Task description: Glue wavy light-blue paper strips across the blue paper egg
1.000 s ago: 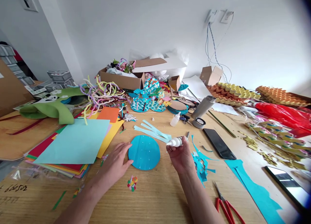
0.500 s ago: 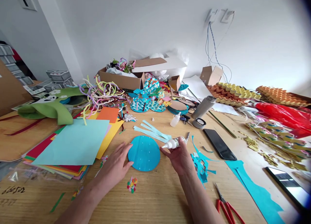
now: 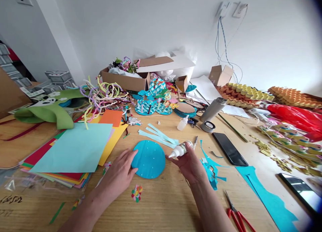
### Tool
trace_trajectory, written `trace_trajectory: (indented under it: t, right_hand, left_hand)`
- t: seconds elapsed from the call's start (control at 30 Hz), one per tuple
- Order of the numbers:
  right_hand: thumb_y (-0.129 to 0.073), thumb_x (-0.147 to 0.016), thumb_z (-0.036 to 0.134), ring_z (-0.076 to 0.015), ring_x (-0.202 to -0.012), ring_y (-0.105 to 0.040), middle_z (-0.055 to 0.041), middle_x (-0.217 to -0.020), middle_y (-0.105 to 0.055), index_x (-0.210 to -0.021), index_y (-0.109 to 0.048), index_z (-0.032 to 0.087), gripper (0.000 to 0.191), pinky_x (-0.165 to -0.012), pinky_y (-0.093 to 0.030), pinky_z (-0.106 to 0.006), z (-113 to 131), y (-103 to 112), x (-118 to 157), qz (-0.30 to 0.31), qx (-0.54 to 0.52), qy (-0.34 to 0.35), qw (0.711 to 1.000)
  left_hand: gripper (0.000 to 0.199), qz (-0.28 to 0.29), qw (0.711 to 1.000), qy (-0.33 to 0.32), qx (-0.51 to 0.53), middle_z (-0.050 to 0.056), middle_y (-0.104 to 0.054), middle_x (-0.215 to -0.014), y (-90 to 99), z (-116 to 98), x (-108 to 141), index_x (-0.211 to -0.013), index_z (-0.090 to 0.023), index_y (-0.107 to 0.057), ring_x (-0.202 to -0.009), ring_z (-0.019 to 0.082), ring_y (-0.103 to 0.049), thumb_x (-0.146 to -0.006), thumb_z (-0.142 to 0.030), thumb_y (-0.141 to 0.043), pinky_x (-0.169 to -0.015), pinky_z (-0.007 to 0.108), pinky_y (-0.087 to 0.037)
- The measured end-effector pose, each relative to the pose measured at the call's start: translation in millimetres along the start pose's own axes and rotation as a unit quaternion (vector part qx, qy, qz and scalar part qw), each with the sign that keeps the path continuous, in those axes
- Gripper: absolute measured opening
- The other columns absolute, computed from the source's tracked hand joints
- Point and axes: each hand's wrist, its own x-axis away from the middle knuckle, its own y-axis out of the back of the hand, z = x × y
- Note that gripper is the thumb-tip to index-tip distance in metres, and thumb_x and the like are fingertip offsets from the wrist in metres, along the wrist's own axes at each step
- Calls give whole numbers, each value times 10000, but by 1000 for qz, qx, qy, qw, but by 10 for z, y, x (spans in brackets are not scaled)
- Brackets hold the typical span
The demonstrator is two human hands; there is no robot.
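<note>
A round blue paper disc (image 3: 150, 161) with small whitish dots scattered over it lies on the table in front of me. My left hand (image 3: 122, 169) holds the disc at its left edge, thumb and fingertips resting there. To the right of the disc, my right hand (image 3: 191, 167) grips a white squeeze glue bottle (image 3: 179, 151), tilted with its nozzle pointing left and down, apart from the disc. Small coloured paper dots (image 3: 137, 193) sit in a little pile below the disc. Pale blue paper strips (image 3: 159, 135) lie just beyond it.
Coloured paper sheets (image 3: 72, 148) are stacked at left. On the right lie blue scraps (image 3: 211, 170), red-handled scissors (image 3: 236, 213) and a black phone (image 3: 230, 149). Behind stand a small clear bottle (image 3: 182, 123), a grey flask (image 3: 213, 109) and a cardboard box (image 3: 125, 79).
The view has shifted slightly. My right hand still holds the glue bottle, its nozzle a little farther from the disc's edge. My left hand remains at the disc.
</note>
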Motion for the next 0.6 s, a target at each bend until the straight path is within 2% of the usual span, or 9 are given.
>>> trace_trajectory:
  t: [0.2,0.37,0.47,0.6]
  right_hand:
    - [-834,-637,352,-149,-615,-640,66,-687,-672,-760,-609,237,281,-697,-583,-477,69,3,10,-15,-1,-8,1000]
    - [-813,-666,356,-160,-618,-651,65,-687,-675,-753,-596,236,263,-710,-577,-492,71,23,-12,-10,12,-2,1000]
    - [-812,-665,352,-156,-604,-647,68,-675,-667,-751,-595,237,261,-709,-578,-490,66,36,-30,-21,9,-4,1000]
    - [-810,-665,349,-147,-606,-641,64,-679,-661,-742,-601,232,251,-708,-582,-475,60,28,-31,-24,2,-6,1000]
  left_hand:
    - [431,-2,1000,2,26,102,-606,-1240,71,-77,7,-1299,-204,-502,-1201,243,-536,-870,-158,-496,-991,423,-480]
    - [375,4,998,-11,64,83,-648,-1085,99,-134,27,-1261,-210,-534,-978,194,-645,-895,-176,-458,-857,347,-546]
    - [342,-8,998,-34,60,80,-650,-1107,110,-152,25,-1223,-206,-568,-1035,199,-624,-899,-179,-463,-883,344,-539]
    - [294,-39,997,-57,17,81,-670,-1119,124,-145,3,-1143,-185,-622,-1120,234,-573,-898,-158,-463,-952,410,-507]
